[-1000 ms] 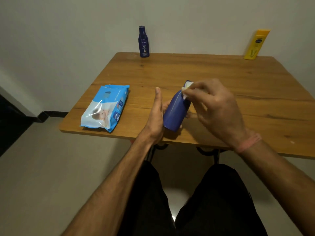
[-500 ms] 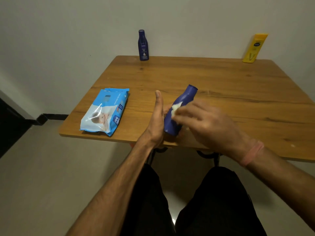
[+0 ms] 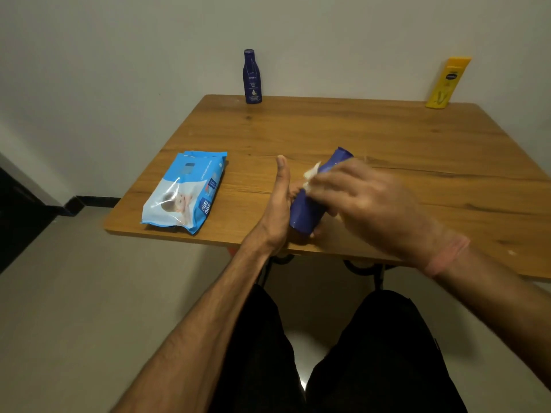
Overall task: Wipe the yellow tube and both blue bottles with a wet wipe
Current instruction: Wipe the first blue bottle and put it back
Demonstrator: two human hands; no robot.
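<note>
Leftmost, the wipes pack (image 3: pixel 185 192) lies flat on the tabletop (image 3: pixel 387 138). Beside it the left hand (image 3: pixel 278 210) cradles the near blue bottle (image 3: pixel 310 201) at its base, thumb raised; the bottle's long axis tilts up and away to the right, cap end farthest. The right hand (image 3: pixel 366 201) presses a wet wipe (image 3: pixel 311 174) onto its upper side, fingers curled over. The far blue bottle (image 3: pixel 252 76) and yellow tube (image 3: pixel 447 83) stand well apart at the back edge, the tube likely nearer the right hand.
</note>
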